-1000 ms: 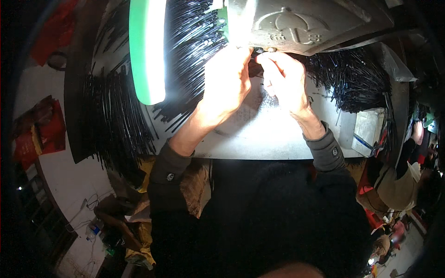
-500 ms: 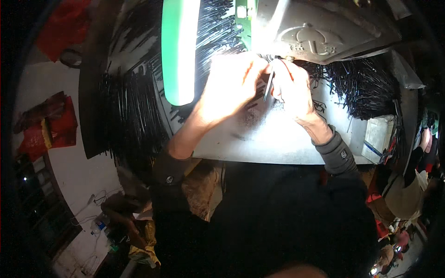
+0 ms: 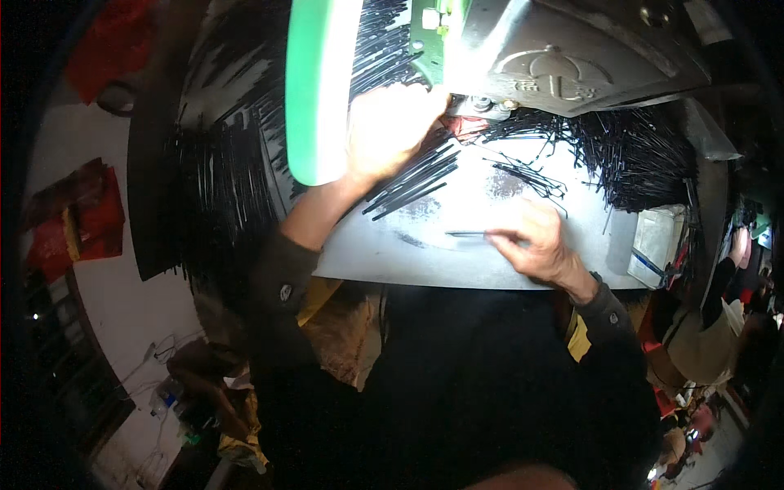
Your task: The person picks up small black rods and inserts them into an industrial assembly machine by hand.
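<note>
My left hand is closed beside the machine's metal working parts, its fingers bleached by glare; what they hold, if anything, I cannot make out. Just below it, a row of thin black rods lies on the pale metal worktable. Nearer to me and farther right, my right hand pinches a slim grey metal tool, whose tip points left over the tabletop. Several bent black wire pieces lie beyond that hand.
A grey machine casing with a raised emblem overhangs the far side. The bright green-backed lamp stands left of it. Heaps of black rods lie left and right. A clear box sits at the right edge.
My right hand has come away from the machine, toward me, with the slim tool. My left hand has shifted slightly left and stays by the machine. The rods below it now show.
</note>
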`<state>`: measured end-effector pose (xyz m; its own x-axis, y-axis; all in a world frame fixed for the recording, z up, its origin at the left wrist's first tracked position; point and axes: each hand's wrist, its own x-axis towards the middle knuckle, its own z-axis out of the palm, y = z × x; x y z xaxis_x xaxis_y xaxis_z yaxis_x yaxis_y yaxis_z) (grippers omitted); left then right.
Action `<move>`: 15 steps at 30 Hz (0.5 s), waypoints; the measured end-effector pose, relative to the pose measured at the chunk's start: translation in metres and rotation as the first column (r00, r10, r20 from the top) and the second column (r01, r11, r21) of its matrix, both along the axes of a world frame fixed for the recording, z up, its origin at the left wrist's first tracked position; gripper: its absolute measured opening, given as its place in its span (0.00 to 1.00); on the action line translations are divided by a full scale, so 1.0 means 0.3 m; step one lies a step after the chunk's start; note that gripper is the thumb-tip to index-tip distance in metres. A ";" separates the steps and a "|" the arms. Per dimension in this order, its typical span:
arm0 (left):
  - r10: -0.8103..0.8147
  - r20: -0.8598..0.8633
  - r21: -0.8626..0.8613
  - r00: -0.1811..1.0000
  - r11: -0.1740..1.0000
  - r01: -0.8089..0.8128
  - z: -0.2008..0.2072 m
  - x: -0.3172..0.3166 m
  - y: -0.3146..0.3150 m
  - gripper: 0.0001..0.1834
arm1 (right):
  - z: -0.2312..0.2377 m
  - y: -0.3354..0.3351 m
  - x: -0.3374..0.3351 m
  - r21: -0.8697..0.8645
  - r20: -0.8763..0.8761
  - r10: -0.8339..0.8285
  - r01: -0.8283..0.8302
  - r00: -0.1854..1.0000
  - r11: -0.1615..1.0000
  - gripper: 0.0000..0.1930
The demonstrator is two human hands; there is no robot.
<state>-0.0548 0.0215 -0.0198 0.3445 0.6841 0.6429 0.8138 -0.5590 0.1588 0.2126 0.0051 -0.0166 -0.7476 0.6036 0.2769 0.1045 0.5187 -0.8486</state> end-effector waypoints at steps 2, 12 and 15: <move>0.144 -0.017 -0.126 0.989 0.981 -0.145 0.011 0.056 -0.068 0.25 | -0.007 -0.014 0.032 0.389 0.216 0.093 -0.173 0.972 0.905 0.03; 0.398 0.626 -0.512 0.671 0.858 -0.031 -0.006 0.171 -0.123 0.13 | -0.033 0.038 -0.132 -0.259 0.057 -0.319 0.323 0.946 0.911 0.05; 0.426 0.629 -0.546 0.650 0.838 -0.022 0.005 0.173 -0.123 0.13 | -0.034 0.050 -0.160 -0.299 -0.011 -0.339 0.320 0.941 0.899 0.06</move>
<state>-0.0028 -0.0155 -0.0184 -0.2790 0.9394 0.1994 0.4207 -0.0671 0.9047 0.1647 0.0202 -0.0268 -0.4793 0.8727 0.0925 0.1698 0.1957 -0.9659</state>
